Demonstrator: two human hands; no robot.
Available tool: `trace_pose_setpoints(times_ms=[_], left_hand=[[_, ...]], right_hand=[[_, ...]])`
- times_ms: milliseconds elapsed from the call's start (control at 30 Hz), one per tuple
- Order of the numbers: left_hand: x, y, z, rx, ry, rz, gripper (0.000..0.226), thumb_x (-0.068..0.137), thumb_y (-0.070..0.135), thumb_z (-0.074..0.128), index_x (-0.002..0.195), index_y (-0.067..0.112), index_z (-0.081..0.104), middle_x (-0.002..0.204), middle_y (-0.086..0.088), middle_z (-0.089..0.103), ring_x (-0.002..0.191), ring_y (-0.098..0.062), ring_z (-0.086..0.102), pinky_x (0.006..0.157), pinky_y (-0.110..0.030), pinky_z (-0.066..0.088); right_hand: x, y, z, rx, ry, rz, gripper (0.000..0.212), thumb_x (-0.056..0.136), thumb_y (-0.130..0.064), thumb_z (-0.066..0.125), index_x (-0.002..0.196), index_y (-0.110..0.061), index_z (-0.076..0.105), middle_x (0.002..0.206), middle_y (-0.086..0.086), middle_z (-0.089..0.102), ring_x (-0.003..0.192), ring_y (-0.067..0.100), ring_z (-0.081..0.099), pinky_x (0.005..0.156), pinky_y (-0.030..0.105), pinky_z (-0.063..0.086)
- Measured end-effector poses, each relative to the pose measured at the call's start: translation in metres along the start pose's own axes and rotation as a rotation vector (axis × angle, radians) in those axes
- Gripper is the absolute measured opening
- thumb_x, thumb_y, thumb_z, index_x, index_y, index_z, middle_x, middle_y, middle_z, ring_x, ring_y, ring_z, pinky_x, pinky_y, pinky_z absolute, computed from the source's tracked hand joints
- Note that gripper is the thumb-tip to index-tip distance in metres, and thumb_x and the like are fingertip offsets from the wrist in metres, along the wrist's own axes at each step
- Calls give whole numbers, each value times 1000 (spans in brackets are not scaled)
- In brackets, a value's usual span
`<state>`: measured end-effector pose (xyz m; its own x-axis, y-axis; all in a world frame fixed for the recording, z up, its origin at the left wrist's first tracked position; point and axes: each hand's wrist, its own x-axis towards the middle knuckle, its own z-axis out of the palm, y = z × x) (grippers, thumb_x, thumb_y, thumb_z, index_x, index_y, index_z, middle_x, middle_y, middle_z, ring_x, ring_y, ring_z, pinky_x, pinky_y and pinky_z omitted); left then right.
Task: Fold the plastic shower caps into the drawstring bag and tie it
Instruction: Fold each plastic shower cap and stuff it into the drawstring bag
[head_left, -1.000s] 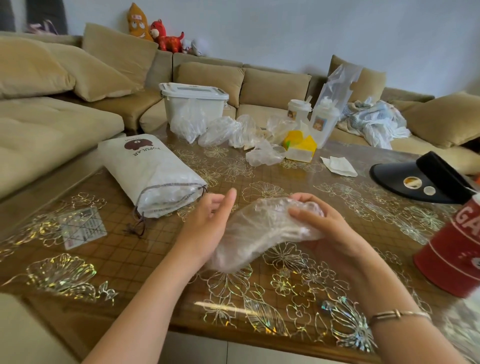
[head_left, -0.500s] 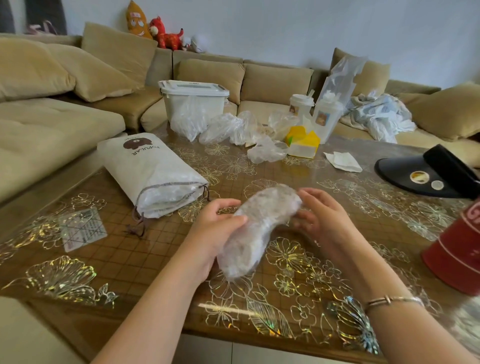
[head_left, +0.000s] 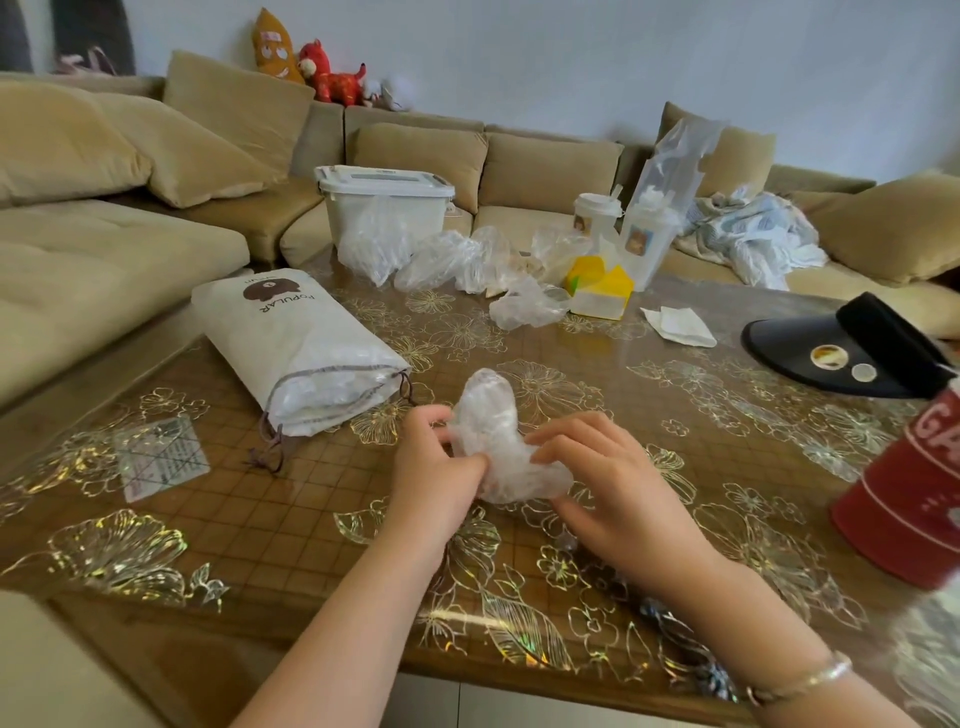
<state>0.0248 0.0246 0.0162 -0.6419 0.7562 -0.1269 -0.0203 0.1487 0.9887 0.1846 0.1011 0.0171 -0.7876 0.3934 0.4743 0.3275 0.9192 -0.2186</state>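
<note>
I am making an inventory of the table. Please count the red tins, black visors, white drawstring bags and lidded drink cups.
Red tin: 1
Black visor: 1
White drawstring bag: 1
Lidded drink cups: 2
Total: 5

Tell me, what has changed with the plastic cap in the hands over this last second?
The shower cap has been squeezed from a loose, spread sheet into a tight upright roll. The left hand closed around its side; the right hand shifted to pinch its lower end. The drawstring bag and the loose caps behind stayed put.
</note>
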Motion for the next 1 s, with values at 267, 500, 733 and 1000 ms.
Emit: trace_pose_setpoints(times_ms=[267,500,733,1000], left_hand=[[-8,8,-7,321,-3,407,37,88,-8,51,85,24,69,94,13,65,79,-3,59,63,-10,44],[-3,9,-15,435,-201,144,28,101,7,41,100,19,67,96,8,69,69,1,59,55,-12,43],[-1,10,-19,401,-210,67,41,97,56,41,110,24,62,103,10,64,91,-1,58,64,-16,39],[2,3,-12,398,-143,81,31,90,21,69,120,27,62,76,8,70,79,-15,70,48,-6,41]], right_hand=[[-6,2,-6,53,-98,57,26,84,-25,63,109,-25,70,114,-19,62,120,-4,45,102,17,32],[0,1,2,304,-131,267,25,88,-38,59,110,-28,65,101,-14,63,97,0,59,89,27,50],[25,1,22,487,8,556,27,92,-27,66,113,-27,50,82,3,71,71,20,67,69,41,57],[34,9,39,159,57,384,43,80,-16,69,115,-20,45,112,-5,44,106,17,42,94,31,38]])
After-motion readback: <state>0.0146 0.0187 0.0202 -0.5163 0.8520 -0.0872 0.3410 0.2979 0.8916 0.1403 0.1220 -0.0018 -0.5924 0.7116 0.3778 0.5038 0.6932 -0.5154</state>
